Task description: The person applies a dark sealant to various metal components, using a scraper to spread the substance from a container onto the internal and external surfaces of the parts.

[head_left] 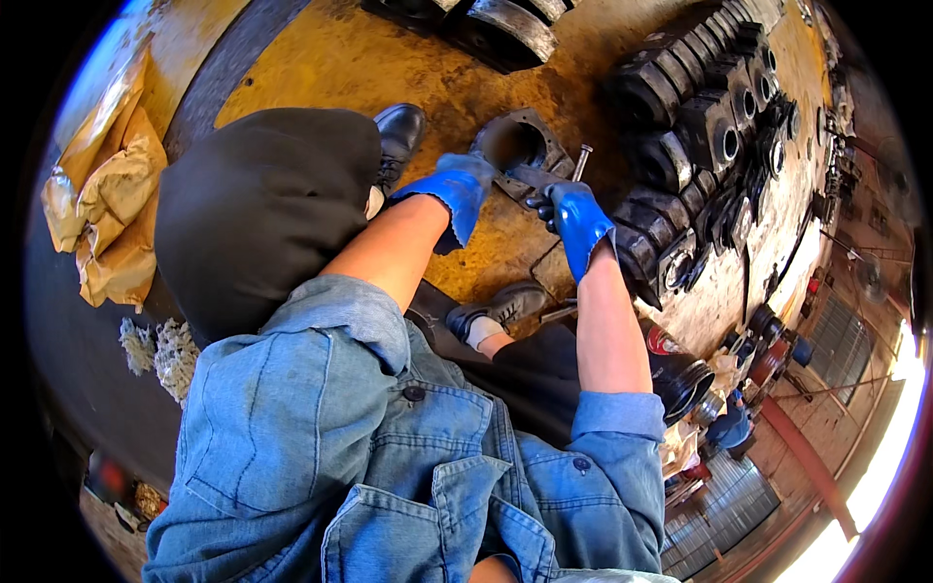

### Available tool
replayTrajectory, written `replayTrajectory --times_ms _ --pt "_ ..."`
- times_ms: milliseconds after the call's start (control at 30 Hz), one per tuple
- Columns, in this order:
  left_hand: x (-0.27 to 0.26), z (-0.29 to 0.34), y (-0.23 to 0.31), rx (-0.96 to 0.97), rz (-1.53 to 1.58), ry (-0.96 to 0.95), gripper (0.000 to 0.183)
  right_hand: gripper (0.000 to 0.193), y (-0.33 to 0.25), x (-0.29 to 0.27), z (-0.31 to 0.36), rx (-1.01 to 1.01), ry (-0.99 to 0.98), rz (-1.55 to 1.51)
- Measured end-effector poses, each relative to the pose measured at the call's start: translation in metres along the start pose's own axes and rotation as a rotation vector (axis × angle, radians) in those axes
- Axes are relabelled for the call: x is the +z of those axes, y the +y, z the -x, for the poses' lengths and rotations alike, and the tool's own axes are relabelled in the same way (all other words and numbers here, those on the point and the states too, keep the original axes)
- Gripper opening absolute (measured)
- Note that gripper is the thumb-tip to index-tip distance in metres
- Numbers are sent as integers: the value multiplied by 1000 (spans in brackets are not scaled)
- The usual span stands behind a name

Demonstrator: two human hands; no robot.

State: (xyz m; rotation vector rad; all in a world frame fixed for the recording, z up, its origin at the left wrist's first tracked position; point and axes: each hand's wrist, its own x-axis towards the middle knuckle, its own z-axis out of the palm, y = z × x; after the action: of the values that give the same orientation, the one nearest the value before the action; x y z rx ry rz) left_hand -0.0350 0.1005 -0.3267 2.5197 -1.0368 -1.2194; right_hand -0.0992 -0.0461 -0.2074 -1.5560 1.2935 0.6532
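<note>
A dark metal housing (pixel 554 153) with a round bore and a flat, cornered flange lies on the stained floor between my feet. My left hand (pixel 465 183), in a blue rubber glove, grips its near left rim; the fingertips are blurred. In a matching glove, my right hand (pixel 571 206) is closed around a flat grey tool (pixel 530 177) whose end reaches over the housing's near edge. I cannot make out the tool's exact kind. Just beyond my right fingers rises a shiny metal rod (pixel 582 162) with a wider head, like a bolt; its lower end is hidden.
Rows of black metal housings (pixel 671 146) stand on the right. Larger metal rings (pixel 510 31) lie at the far side. Crumpled brown paper (pixel 117 194) and a whitish rag (pixel 173 360) are on the left. A dark open can (pixel 685 384) stands beside my right forearm.
</note>
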Motion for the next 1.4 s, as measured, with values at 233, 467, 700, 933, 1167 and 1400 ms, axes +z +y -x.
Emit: replayTrajectory --times_ms 233,467,700,933,1167,1400 --pt "20 -21 -10 28 11 -65 33 20 13 10 11 34 -65 -299" --pt "1 -7 -7 103 -64 -91 32 20 70 41 -41 222 -110 -944" --pt "14 -17 -15 42 76 -25 43 19 87 36 -60 653 -206 -1462" --pt "24 -18 -19 62 52 57 41 21 101 -16 -22 293 -402 -1434" --pt "56 -45 -48 218 -205 312 7 27 63 -139 124 -173 -376 -1451" --pt "31 9 21 206 -53 384 28 23 223 -258 250 -747 -73 -1504"
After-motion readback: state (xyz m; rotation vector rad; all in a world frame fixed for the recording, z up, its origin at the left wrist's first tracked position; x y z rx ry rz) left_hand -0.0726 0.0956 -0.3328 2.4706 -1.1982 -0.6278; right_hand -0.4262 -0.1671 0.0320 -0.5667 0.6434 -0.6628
